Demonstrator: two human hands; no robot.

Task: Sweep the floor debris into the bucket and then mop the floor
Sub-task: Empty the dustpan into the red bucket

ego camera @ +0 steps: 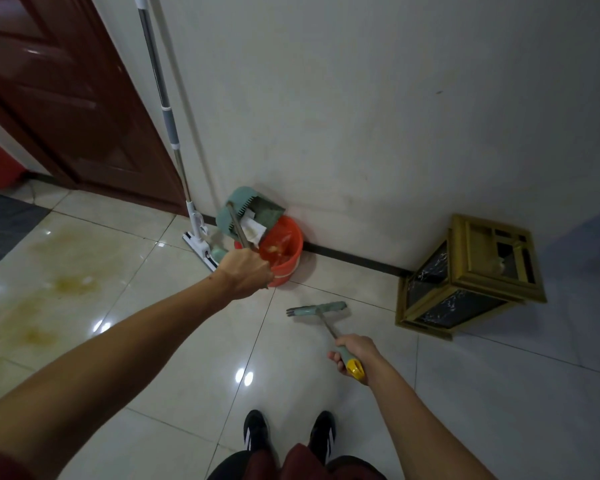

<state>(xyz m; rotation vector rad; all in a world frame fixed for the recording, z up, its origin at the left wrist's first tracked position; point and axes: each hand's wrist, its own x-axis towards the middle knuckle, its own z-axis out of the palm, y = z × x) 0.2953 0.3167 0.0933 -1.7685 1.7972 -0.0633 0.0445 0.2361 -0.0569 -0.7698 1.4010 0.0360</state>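
My left hand point(245, 271) grips the metal handle of a teal dustpan point(246, 211), which is tipped over the orange bucket point(284, 249) by the wall. White paper scraps sit in the pan at the bucket's rim, and some debris lies inside the bucket. My right hand point(352, 353) holds the teal and yellow grip of a small broom point(317, 310), whose teal head rests on the tiled floor right of the bucket. A flat mop point(174, 133) leans upright against the wall, its white head on the floor just left of the bucket.
Yellowish stains point(66, 282) mark the glossy tiles at the left. A gold-framed black box point(465, 275) stands against the wall at the right. A dark red door point(66, 98) fills the upper left, with a dark mat point(4, 223) at the left edge. My shoes point(288, 434) are at the bottom.
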